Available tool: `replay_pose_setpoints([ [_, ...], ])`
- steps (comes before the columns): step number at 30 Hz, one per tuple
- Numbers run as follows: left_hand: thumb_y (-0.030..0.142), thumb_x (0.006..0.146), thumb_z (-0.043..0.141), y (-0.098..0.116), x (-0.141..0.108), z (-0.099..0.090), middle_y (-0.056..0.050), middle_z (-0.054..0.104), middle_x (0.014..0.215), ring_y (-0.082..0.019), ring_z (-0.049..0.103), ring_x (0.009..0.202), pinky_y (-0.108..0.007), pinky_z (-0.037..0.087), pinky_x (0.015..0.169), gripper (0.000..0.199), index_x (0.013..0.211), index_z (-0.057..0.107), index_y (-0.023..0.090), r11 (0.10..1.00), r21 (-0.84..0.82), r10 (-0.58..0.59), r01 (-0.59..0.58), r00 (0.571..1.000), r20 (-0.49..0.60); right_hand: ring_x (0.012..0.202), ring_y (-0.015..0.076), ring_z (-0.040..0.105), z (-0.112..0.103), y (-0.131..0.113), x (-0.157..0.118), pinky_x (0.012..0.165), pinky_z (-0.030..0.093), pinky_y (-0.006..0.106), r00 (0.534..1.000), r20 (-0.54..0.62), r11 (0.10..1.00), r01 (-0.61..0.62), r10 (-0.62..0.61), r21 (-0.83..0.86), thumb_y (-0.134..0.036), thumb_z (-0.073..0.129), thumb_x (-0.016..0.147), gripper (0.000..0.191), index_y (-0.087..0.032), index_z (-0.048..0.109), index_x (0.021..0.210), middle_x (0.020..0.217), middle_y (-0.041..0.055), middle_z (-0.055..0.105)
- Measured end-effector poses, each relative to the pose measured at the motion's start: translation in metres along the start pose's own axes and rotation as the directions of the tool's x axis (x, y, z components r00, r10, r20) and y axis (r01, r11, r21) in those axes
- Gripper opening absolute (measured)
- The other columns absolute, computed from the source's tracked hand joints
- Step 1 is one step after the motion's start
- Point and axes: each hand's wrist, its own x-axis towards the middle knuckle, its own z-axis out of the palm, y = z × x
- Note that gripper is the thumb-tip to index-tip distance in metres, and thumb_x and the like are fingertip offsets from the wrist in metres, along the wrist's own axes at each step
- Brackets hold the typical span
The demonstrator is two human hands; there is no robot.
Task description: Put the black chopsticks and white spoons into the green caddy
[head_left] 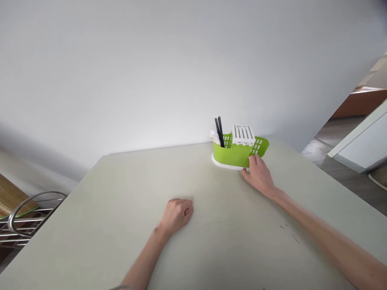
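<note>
A green utensil holder with a white base and a white slotted top piece stands against the wall at the back of the table. Black chopsticks and white spoons stick up from its left compartment. My right hand grips the holder's front right side, fingers at its green edge and thumb low near the base. Closed in a fist, my left hand rests on the table in front, well to the left of the holder, with nothing visible in it.
The pale table meets a plain wall behind it. At the far left, below the edge, a metal rack stands by a wooden board. A white cabinet is on the floor at the right.
</note>
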Motion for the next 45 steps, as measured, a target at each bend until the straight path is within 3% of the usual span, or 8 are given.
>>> replay_pose_setpoints([
  [14,0.002,0.077,0.044,-0.002,-0.002,0.003,0.005,0.030,0.058,-0.014,0.019,0.057,-0.030,0.018,0.058,0.031,0.070,0.022,0.022,1.000,0.000,0.005,-0.005,1.000,-0.003,0.086,0.0297,0.056,-0.018,-0.091,-0.037,0.068,0.051,0.041,0.983,-0.034,0.966,0.186,-0.183,0.181,-0.017,0.051,0.091,0.021,-0.021,0.049,0.111,0.101,0.0128,0.056],
  [23,0.004,0.078,0.044,-0.001,-0.001,0.002,0.005,0.033,0.057,-0.014,0.020,0.057,-0.031,0.018,0.059,0.029,0.070,0.022,0.022,1.000,-0.012,-0.001,0.000,1.000,-0.021,0.089,0.0302,0.059,-0.029,-0.125,-0.059,0.067,0.053,0.041,0.974,-0.019,0.936,0.223,-0.226,0.274,-0.014,0.050,0.092,0.021,-0.023,0.048,0.110,0.101,0.0121,0.058],
  [27,0.004,0.079,0.045,-0.001,-0.001,0.003,0.005,0.033,0.057,-0.014,0.020,0.057,-0.031,0.017,0.058,0.030,0.069,0.023,0.022,1.000,-0.011,0.001,-0.001,1.000,-0.023,0.092,0.0294,0.064,-0.033,-0.124,-0.062,0.069,0.054,0.040,0.970,0.004,0.911,0.226,-0.242,0.345,-0.014,0.048,0.094,0.027,-0.024,0.049,0.119,0.109,0.0129,0.062],
  [31,0.005,0.079,0.046,0.000,0.000,0.001,0.005,0.030,0.057,-0.014,0.020,0.058,-0.031,0.018,0.058,0.030,0.068,0.023,0.022,1.000,-0.025,-0.015,0.014,0.999,-0.038,0.080,0.0215,0.068,-0.035,-0.107,-0.063,0.060,0.053,0.035,0.983,-0.007,0.870,0.168,-0.186,0.463,-0.015,0.046,0.095,0.042,-0.024,0.042,0.136,0.139,0.0174,0.057],
  [38,0.011,0.078,0.046,0.005,0.000,0.001,0.006,0.028,0.058,-0.012,0.020,0.058,-0.029,0.019,0.058,0.029,0.067,0.021,0.021,0.970,-0.163,-0.201,0.183,0.975,-0.096,0.073,0.0157,0.065,-0.021,-0.061,-0.062,0.059,0.054,0.033,0.989,-0.108,0.755,-0.007,0.103,0.655,-0.021,0.056,0.091,0.039,-0.025,0.049,0.129,0.144,0.0175,0.052],
  [41,0.019,0.077,0.050,-0.002,0.005,-0.003,0.006,0.025,0.059,-0.011,0.022,0.058,-0.027,0.021,0.057,0.031,0.065,0.021,0.022,0.870,-0.311,-0.455,0.384,0.868,-0.200,0.072,0.0183,0.065,-0.015,-0.047,-0.062,0.059,0.052,0.031,0.942,0.051,0.598,-0.252,0.331,0.761,-0.027,0.056,0.089,0.031,-0.024,0.053,0.120,0.109,0.0086,0.068],
  [43,0.026,0.076,0.054,-0.014,0.011,-0.012,0.007,0.024,0.059,-0.011,0.025,0.057,-0.026,0.022,0.056,0.033,0.064,0.023,0.023,0.692,-0.498,-0.687,0.522,0.688,-0.234,0.063,0.0181,0.063,-0.012,-0.041,-0.062,0.058,0.049,0.029,0.884,0.211,0.493,-0.415,0.418,0.765,-0.028,0.056,0.087,0.026,-0.024,0.056,0.113,0.079,-0.0001,0.067],
  [45,0.034,0.075,0.057,-0.030,0.020,-0.026,0.007,0.028,0.057,-0.011,0.030,0.055,-0.026,0.025,0.054,0.033,0.065,0.027,0.025,0.440,-0.717,-0.866,0.540,0.466,-0.182,0.056,0.0173,0.059,-0.010,-0.037,-0.061,0.057,0.046,0.028,0.835,0.315,0.420,-0.510,0.451,0.751,-0.029,0.057,0.085,0.024,-0.024,0.057,0.108,0.065,-0.0042,0.063],
])
